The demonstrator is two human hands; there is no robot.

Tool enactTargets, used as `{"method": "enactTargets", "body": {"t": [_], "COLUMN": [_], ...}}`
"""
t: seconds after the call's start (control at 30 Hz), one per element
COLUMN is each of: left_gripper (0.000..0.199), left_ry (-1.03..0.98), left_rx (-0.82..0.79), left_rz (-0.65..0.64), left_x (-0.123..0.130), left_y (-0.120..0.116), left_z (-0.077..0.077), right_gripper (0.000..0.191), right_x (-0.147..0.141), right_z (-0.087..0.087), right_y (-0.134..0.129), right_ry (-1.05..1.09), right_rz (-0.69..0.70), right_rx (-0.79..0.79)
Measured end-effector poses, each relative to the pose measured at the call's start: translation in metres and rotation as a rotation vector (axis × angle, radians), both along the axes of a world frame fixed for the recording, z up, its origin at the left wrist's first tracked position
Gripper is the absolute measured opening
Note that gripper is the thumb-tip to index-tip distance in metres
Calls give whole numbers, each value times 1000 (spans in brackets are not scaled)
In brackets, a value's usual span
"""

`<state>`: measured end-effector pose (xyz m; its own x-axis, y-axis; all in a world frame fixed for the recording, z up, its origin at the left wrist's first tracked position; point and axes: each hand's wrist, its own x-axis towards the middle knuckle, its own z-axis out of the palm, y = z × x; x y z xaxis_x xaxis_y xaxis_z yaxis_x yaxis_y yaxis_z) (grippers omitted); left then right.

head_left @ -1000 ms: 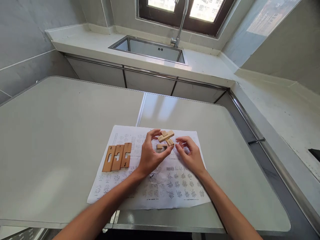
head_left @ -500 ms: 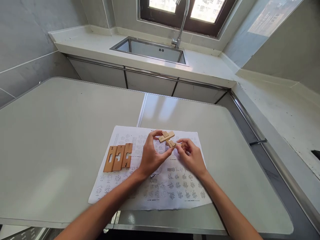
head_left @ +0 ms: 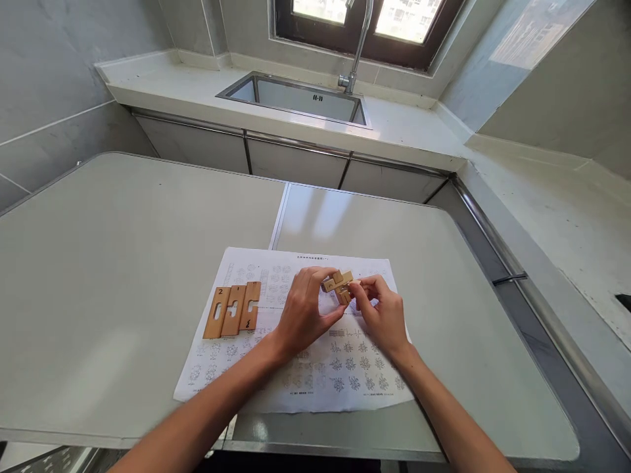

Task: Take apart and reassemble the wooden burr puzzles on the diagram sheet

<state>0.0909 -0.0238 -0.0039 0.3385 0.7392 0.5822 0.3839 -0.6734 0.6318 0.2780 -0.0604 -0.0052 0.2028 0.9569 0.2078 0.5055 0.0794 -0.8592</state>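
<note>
Several light wooden puzzle pieces are joined crosswise above the printed sheet. My left hand grips this cluster between the fingers above and the thumb below. From the other side, my right hand pinches at its right end with thumb and index finger; the part between those fingertips is mostly hidden. To the left of my hands, three darker flat wooden pieces with cut-outs lie side by side, marked 2, 1 and 3. Under everything is a paper sheet printed with rows of small diagrams.
The pale table has a seam down its middle. Beyond it runs a white counter with a sink and a tall faucet below a window. Another counter stands along the right.
My left hand has shifted slightly right and down, turning the wooden cluster. The right hand keeps pinching at its right end. The three flat pieces stay where they were.
</note>
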Motion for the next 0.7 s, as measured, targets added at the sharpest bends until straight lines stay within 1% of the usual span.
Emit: {"method": "enactTargets", "body": {"t": [0.13,0.43,0.57,0.7], "left_gripper": [58,58,54,52], "left_ry": [32,77,73,54], "left_rx": [57,119,96,73], "left_rz": [-22,-30,-13,13], "left_x": [0,0,1,3], "left_y": [0,-1,-2,-4], "left_z": [1,-1,0,1], "right_gripper": [36,34,36,33], "right_x": [-2,-7,-9,-7], "right_z": [0,-3,-3,-7], "right_y": [-2,-6,-8,-9], "right_ry": [-45,-94,-126,-192], "right_rz": [-28,-85,-119,-128], "right_rx": [23,102,122,153]}}
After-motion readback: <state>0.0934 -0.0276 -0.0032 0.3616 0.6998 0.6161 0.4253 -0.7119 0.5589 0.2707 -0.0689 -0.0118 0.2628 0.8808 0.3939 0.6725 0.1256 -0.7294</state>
